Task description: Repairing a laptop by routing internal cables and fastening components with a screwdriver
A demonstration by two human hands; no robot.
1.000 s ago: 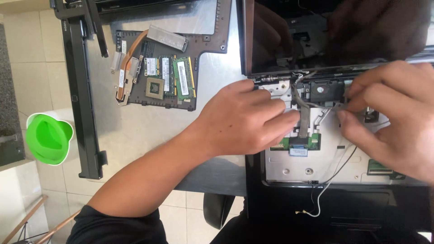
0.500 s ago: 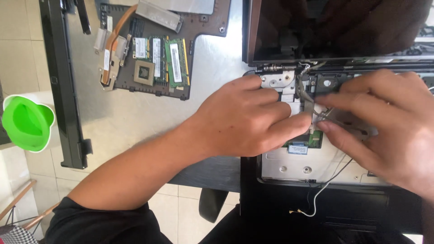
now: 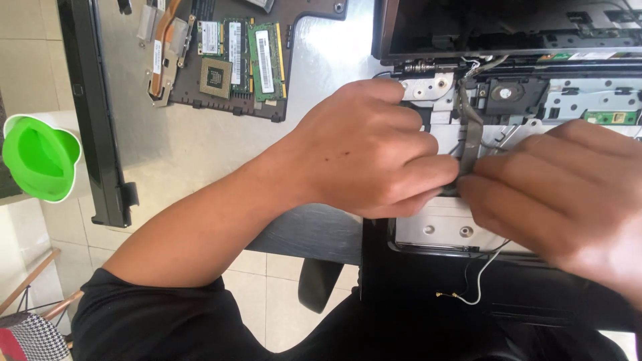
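Note:
An opened laptop base with its silver inner frame exposed lies at the table's near right edge, its dark screen standing behind. A flat grey ribbon cable runs down from the hinge area. My left hand and my right hand meet over the frame, fingertips of both pinched together on the lower end of that ribbon cable. What lies under the fingers is hidden.
A bare motherboard with memory sticks and a copper heat pipe lies at the back left. A long black bezel strip runs along the left. A green and white container stands off the table's left. Thin loose wires hang at the front.
Both hands have drawn closer together over the frame and now pinch the ribbon cable. The view has shifted, so the motherboard sits higher in the picture.

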